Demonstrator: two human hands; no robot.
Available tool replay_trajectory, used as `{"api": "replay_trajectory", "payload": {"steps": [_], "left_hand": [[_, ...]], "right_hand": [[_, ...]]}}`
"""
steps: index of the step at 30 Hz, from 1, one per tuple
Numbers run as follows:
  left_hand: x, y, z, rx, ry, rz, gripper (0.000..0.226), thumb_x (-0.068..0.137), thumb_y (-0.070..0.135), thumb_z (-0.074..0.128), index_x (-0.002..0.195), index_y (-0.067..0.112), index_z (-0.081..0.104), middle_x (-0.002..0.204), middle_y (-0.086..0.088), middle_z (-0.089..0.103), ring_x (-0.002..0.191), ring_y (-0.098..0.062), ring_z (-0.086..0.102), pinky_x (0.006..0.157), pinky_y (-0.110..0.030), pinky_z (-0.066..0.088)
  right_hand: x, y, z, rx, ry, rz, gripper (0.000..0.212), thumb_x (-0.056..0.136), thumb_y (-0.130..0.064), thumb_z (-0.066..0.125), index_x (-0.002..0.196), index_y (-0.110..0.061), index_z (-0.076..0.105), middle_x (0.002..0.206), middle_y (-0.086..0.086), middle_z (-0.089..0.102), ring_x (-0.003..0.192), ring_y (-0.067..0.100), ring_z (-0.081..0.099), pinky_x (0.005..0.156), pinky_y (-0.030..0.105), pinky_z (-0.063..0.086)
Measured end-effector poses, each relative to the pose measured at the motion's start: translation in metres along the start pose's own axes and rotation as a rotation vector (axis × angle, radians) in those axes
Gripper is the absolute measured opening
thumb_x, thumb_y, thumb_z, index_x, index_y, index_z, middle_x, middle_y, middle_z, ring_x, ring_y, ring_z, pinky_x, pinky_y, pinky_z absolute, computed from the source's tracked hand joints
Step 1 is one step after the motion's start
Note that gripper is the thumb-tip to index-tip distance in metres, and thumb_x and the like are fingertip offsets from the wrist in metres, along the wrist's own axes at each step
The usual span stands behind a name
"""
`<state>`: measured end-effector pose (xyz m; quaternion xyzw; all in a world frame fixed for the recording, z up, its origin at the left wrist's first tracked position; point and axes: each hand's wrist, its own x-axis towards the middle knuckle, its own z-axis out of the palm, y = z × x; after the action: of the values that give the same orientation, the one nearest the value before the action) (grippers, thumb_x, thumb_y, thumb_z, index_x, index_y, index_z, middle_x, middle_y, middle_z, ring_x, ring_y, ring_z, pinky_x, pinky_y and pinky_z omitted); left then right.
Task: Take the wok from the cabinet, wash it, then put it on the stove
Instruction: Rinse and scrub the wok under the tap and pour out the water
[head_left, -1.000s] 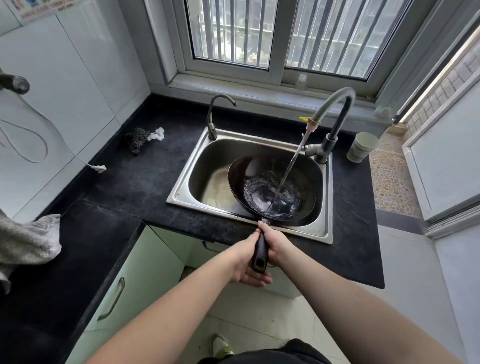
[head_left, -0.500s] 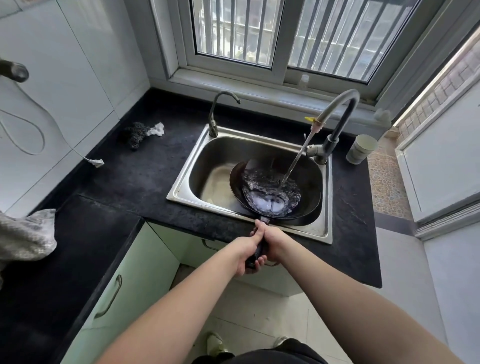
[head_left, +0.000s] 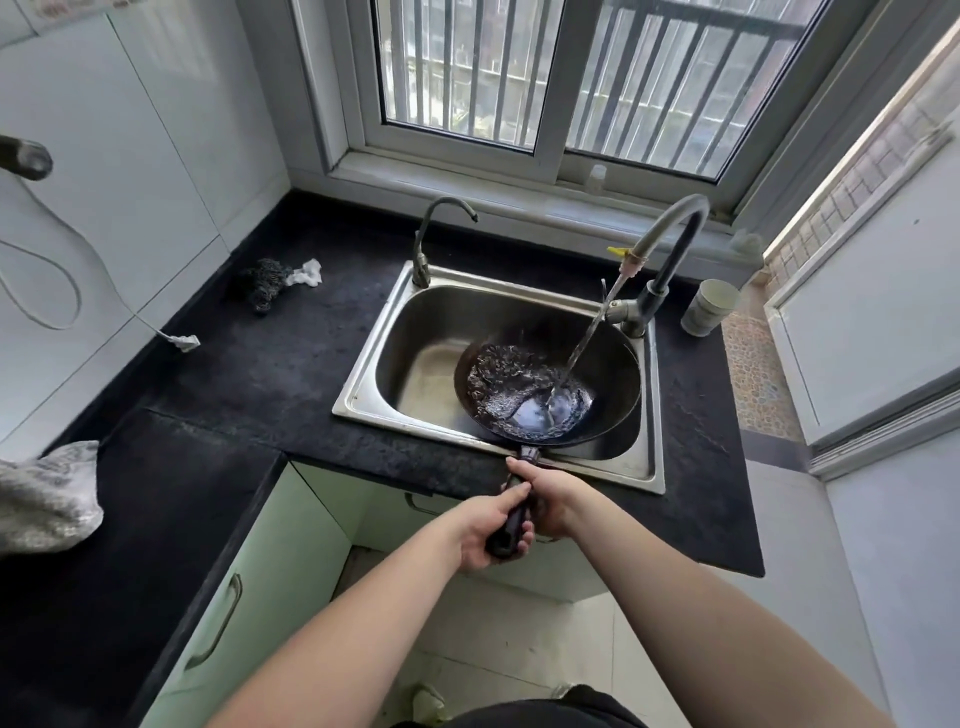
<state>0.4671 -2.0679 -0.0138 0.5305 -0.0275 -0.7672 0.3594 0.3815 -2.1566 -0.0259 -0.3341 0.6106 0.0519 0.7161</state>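
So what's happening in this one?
A person is rinsing a black wok in the steel sink. Both hands grip its handle: the left hand nearer the end, the right hand closer to the pan. Water from the tall faucet streams into the wok and pools there. A paper cup stands on the counter beside the faucet.

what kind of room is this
Most likely a small home kitchen: a steel sink set in a dark countertop, a running faucet rinsing a wok, and cabinets below.
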Motion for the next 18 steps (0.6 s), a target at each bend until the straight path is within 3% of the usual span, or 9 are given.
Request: {"api": "replay_trajectory", "payload": {"steps": [2, 4, 6, 9, 12, 16, 18], "left_hand": [[0.007, 0.000, 0.003, -0.064, -0.030, 0.012, 0.027, 0.098, 0.031, 0.051, 0.090, 0.007, 0.059, 0.069, -0.011, 0.068, 0.053, -0.018, 0.067, 0.050, -0.026, 0.057], [0.011, 0.001, 0.005, -0.139, -0.061, 0.020, 0.020, 0.099, 0.021, 0.051, 0.092, 0.005, 0.058, 0.079, -0.014, 0.066, 0.056, -0.020, 0.069, 0.051, -0.027, 0.058], [0.012, 0.000, 0.007, -0.180, -0.088, -0.002, 0.019, 0.100, 0.017, 0.049, 0.085, 0.006, 0.053, 0.074, -0.010, 0.058, 0.046, -0.015, 0.061, 0.043, -0.020, 0.051], [0.011, 0.002, 0.011, -0.175, -0.102, -0.031, 0.020, 0.100, 0.015, 0.046, 0.080, 0.012, 0.049, 0.061, -0.004, 0.058, 0.036, -0.008, 0.050, 0.035, -0.013, 0.038], [0.013, 0.008, 0.010, -0.159, -0.104, -0.061, 0.025, 0.099, 0.017, 0.046, 0.074, 0.015, 0.045, 0.049, 0.003, 0.051, 0.031, -0.004, 0.042, 0.032, -0.012, 0.033], [0.015, 0.010, 0.010, -0.130, -0.082, -0.081, 0.032, 0.100, 0.024, 0.046, 0.069, 0.017, 0.040, 0.042, 0.006, 0.038, 0.028, -0.003, 0.034, 0.028, -0.012, 0.027], [0.018, 0.006, 0.014, -0.128, -0.040, -0.076, 0.033, 0.099, 0.032, 0.048, 0.070, 0.018, 0.041, 0.041, 0.005, 0.034, 0.026, -0.003, 0.030, 0.028, -0.011, 0.023]], "right_hand": [[0.001, 0.002, -0.003, -0.010, 0.012, 0.000, 0.043, 0.089, -0.057, 0.053, 0.067, -0.019, 0.056, 0.049, -0.003, 0.058, 0.042, 0.013, 0.053, 0.045, 0.019, 0.039], [0.003, 0.002, -0.007, -0.006, 0.000, 0.026, 0.042, 0.088, -0.057, 0.054, 0.069, -0.020, 0.057, 0.049, -0.004, 0.060, 0.040, 0.012, 0.055, 0.043, 0.019, 0.040], [-0.005, 0.000, -0.009, -0.018, -0.011, 0.056, 0.043, 0.090, -0.057, 0.050, 0.069, -0.020, 0.056, 0.046, -0.005, 0.058, 0.032, 0.010, 0.050, 0.033, 0.012, 0.033], [-0.012, -0.004, -0.013, -0.005, -0.045, 0.083, 0.040, 0.091, -0.055, 0.050, 0.071, -0.020, 0.056, 0.044, -0.006, 0.056, 0.028, 0.008, 0.046, 0.033, 0.010, 0.033], [-0.012, -0.002, -0.013, 0.108, -0.139, 0.075, 0.039, 0.091, -0.055, 0.049, 0.072, -0.021, 0.054, 0.041, -0.006, 0.050, 0.032, 0.008, 0.046, 0.040, 0.013, 0.039], [-0.003, 0.000, -0.017, 0.167, -0.238, 0.051, 0.040, 0.091, -0.057, 0.049, 0.080, -0.020, 0.058, 0.061, -0.002, 0.060, 0.063, 0.013, 0.050, 0.064, 0.026, 0.047], [0.000, 0.001, -0.022, 0.150, -0.269, 0.039, 0.041, 0.093, -0.054, 0.048, 0.082, -0.017, 0.059, 0.065, 0.001, 0.060, 0.067, 0.016, 0.049, 0.071, 0.028, 0.046]]}}
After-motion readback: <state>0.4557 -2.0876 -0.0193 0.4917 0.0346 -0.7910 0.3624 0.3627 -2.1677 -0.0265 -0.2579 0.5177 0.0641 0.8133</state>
